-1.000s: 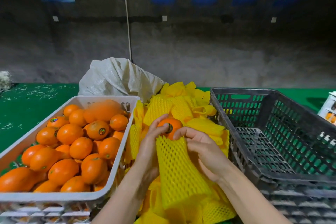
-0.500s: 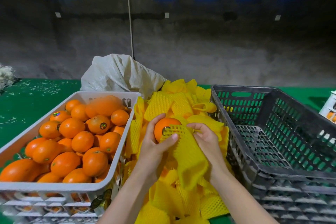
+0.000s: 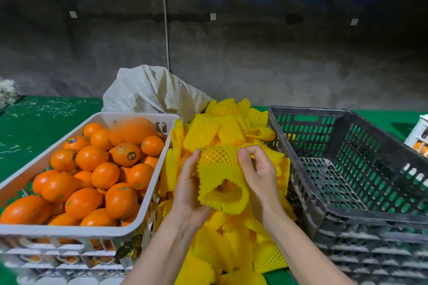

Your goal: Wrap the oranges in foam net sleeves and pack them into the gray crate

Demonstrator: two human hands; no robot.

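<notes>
Two bare forearms enter at lower centre of the frame; left hand (image 3: 187, 190) and right hand (image 3: 259, 176) ungloved, nails short.

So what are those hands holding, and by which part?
Both hold one yellow foam net sleeve, an orange showing through its far end. The left hand cups the sleeve's left side; the right hand pinches its upper right edge.

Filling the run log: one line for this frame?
phase: sleeving | left hand: holds foam net sleeve | right hand: pinches sleeve top | orange: shows through mesh | gray crate: no fruit visible
</notes>
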